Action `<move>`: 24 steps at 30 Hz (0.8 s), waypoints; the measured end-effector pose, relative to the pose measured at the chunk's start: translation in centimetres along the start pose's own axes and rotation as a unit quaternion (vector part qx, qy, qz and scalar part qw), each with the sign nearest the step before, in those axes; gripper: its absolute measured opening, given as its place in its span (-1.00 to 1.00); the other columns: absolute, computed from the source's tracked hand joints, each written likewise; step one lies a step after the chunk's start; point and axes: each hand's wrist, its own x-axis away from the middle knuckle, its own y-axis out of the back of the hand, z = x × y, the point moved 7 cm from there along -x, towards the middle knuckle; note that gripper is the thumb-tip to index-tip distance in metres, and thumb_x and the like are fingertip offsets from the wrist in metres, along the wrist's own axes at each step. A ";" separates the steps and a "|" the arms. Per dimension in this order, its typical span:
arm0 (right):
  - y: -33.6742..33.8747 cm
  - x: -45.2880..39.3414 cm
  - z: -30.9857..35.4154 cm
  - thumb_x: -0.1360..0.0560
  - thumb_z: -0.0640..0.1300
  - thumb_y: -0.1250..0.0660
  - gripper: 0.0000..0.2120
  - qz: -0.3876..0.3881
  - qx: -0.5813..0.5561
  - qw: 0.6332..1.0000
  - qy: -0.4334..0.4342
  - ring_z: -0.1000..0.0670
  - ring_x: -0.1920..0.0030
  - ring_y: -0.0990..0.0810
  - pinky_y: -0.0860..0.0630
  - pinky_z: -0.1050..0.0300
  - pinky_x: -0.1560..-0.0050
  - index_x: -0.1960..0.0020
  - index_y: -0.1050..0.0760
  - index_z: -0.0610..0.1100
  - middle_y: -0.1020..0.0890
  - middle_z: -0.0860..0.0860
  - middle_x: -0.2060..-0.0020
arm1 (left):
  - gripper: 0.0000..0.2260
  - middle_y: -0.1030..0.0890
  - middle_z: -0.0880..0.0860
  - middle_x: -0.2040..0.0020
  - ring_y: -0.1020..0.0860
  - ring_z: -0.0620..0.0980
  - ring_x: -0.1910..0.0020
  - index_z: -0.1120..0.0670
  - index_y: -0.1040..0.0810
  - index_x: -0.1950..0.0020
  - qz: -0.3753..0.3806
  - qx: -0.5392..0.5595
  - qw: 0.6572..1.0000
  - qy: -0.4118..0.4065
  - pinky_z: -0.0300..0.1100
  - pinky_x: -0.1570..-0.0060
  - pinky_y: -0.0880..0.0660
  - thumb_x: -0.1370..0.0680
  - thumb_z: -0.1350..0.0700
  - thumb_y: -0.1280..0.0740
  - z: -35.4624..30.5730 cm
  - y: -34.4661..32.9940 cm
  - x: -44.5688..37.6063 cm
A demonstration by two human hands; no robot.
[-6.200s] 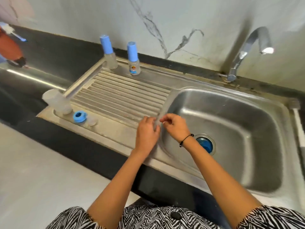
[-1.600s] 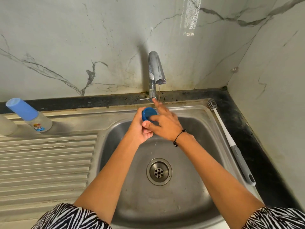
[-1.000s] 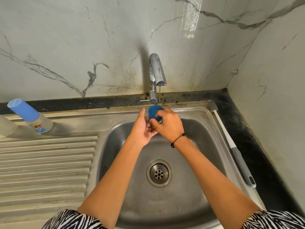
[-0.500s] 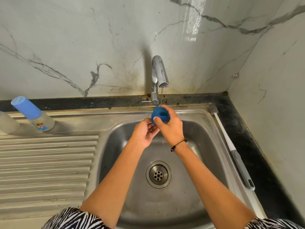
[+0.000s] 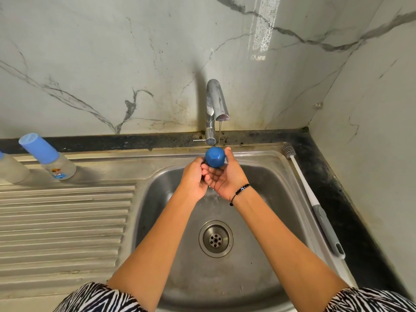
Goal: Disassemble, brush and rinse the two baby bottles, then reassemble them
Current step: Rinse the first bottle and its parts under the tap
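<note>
Cupping rounded blue plastic cap (image 5: 215,156)

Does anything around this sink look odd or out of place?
Mostly no. The bottle brush lies on the sink's right rim, and dark grime stains the wall behind the tap.

Almost nothing here can be read. The baby bottle (image 5: 59,168) standing at the back left of the sink's drainer carries a small printed mark low on its clear body — an orange figure above a blue patch with white characters — but the characters are too small and blurred to make out. On the marble wall (image 5: 135,52), just under the bright strip of light, sits a faint pale row of letters or digits, also illegible.
</note>
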 end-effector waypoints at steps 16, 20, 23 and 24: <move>-0.9 0.3 4.5 -0.35 -0.27 -0.46 -0.51 -0.064 0.423 0.864 0.264 -0.04 -0.11 -0.52 -0.52 0.01 -0.15 -0.22 -0.38 -0.10 -0.51 -0.02 -0.11 | -0.80 -0.59 0.17 0.11 -0.58 0.03 0.13 0.21 -0.50 0.07 0.032 0.064 0.997 -0.007 -0.08 -0.09 -0.47 -0.64 0.21 -0.12 0.3 0.3 0.6; -0.9 1.0 4.8 -0.42 -0.01 -0.44 -0.58 -0.100 0.454 0.830 0.307 0.04 0.01 -0.51 -0.47 0.18 -0.02 -0.17 -0.40 -0.13 -0.53 0.03 0.03 | -0.82 -0.60 0.19 0.08 -0.58 0.04 0.09 0.22 -0.49 0.05 0.034 0.057 0.998 0.001 -0.07 -0.11 -0.49 -0.62 0.23 -0.12 0.8 0.2 0.6; -0.7 1.1 4.8 -0.43 -0.01 -0.44 -0.56 -0.104 0.463 0.817 0.329 0.04 -0.04 -0.49 -0.41 0.22 -0.02 -0.21 -0.40 -0.16 -0.52 0.02 0.01 | -0.83 -0.60 0.18 0.11 -0.58 0.04 0.09 0.22 -0.51 0.06 0.036 0.061 0.997 0.000 -0.04 -0.18 -0.48 -0.61 0.24 -0.15 0.9 0.1 0.6; -0.6 1.2 4.8 -0.44 0.00 -0.42 -0.56 -0.109 0.455 0.821 0.326 0.04 -0.02 -0.51 -0.42 0.22 0.00 -0.22 -0.41 -0.17 -0.53 0.02 0.02 | -0.83 -0.61 0.18 0.11 -0.59 0.04 0.10 0.22 -0.51 0.05 0.037 0.063 0.997 0.000 -0.05 -0.16 -0.49 -0.61 0.24 -0.15 0.8 0.1 0.6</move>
